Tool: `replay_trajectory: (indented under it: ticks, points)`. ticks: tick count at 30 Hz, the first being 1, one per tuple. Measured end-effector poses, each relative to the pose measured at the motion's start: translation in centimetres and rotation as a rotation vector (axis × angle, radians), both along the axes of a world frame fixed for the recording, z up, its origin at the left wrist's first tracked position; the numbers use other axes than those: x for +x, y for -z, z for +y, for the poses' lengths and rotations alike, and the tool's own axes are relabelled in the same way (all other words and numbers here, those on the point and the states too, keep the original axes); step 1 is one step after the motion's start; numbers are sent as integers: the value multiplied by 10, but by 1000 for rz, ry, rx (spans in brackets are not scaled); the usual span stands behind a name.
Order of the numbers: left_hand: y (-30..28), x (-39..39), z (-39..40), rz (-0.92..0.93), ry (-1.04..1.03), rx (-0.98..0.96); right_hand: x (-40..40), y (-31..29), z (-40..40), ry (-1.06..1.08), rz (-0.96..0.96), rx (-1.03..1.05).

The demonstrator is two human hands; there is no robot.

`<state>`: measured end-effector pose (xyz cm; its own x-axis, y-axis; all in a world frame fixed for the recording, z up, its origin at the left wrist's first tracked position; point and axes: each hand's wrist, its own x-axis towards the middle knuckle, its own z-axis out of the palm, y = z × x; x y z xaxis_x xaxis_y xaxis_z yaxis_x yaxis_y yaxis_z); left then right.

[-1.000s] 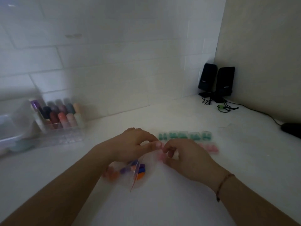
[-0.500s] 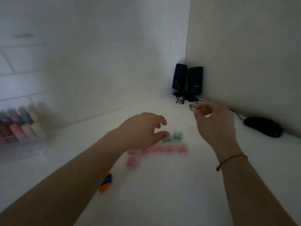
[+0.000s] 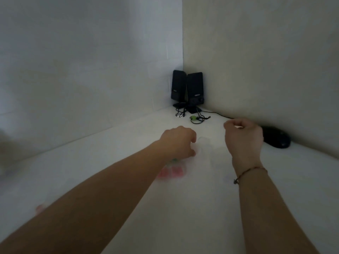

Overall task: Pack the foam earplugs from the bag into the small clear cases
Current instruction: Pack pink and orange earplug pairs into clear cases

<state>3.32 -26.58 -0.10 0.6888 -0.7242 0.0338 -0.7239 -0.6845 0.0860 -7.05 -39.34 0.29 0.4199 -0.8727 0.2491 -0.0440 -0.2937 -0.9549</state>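
Observation:
My left hand [image 3: 178,142] reaches forward low over the white table, its back toward me and its fingers curled down out of sight. Just under its wrist lie blurred pink cases [image 3: 170,172] and a sliver of a green case [image 3: 174,160]. A faint clear shape [image 3: 205,143] lies on the table right of the left hand; I cannot tell what it is. My right hand [image 3: 242,136] hovers farther right with fingers curled toward the thumb, and whether it holds anything is unclear. A blurred pink spot [image 3: 39,208] shows beside my left forearm. The bag is not in view.
Two black speakers [image 3: 187,90] stand in the far corner with tangled cables [image 3: 198,119] in front. A black mouse [image 3: 277,139] sits by the right wall, just behind my right hand. The white table [image 3: 201,208] meets walls at the back and right.
My view has swung right, so the bottle rack and the bag with earplugs have left the frame. Both hands let go of the bag, separated and moved forward toward the corner.

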Motion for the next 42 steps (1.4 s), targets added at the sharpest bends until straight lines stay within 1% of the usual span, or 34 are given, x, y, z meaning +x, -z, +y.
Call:
replay_trajectory:
  ticks: [2,4,6,7,8,10,12,14,16,18,20,22,24,27,29,33,36,39,42]
  points:
    - [3,0,-2,1,6,-21,-1,-1,0,11,6,-16]
    - [-1,-3,-3,13,18,-74,-1,-4,4,-37,36,-68]
    - [-14,-9,3,78,25,-203,-2,-6,12,-182,141,-197]
    - [-22,-13,10,132,22,-292,-2,-7,17,-285,197,-292]
    - [-31,-17,19,208,20,-390,-3,-8,24,-393,210,-390]
    - [-48,-25,46,431,27,-575,-6,-13,39,-588,90,-524]
    - [-61,-35,78,623,42,-686,-11,-19,54,-695,-67,-573]
    - [-68,-44,109,775,36,-797,-14,-22,70,-692,-171,-604]
    - [-67,-52,139,936,5,-961,-19,-24,89,-655,-256,-708]
    - [-62,-61,168,1047,-1,-1086,-24,-23,112,-703,-328,-777]
    - [-54,-67,195,1126,51,-1170,-28,-20,132,-771,-392,-775]
    - [-49,-69,217,1151,106,-1237,-29,-22,149,-789,-446,-755]
    - [-47,-67,232,1102,115,-1284,-25,-28,165,-778,-434,-774]
    - [-45,-61,244,994,77,-1369,-11,-34,187,-764,-358,-891]
    - [-44,-59,249,984,71,-1408,-5,-31,197,-777,-355,-949]
    - [-35,-60,253,1053,58,-1462,-3,-19,203,-715,-439,-1045]
    - [-24,-63,251,1136,51,-1519,-4,-15,203,-719,-423,-1076]
    - [-19,-63,249,1215,60,-1556,-5,-11,201,-705,-425,-1041]
    - [-16,-62,247,1230,46,-1593,-5,-6,201,-701,-417,-1022]
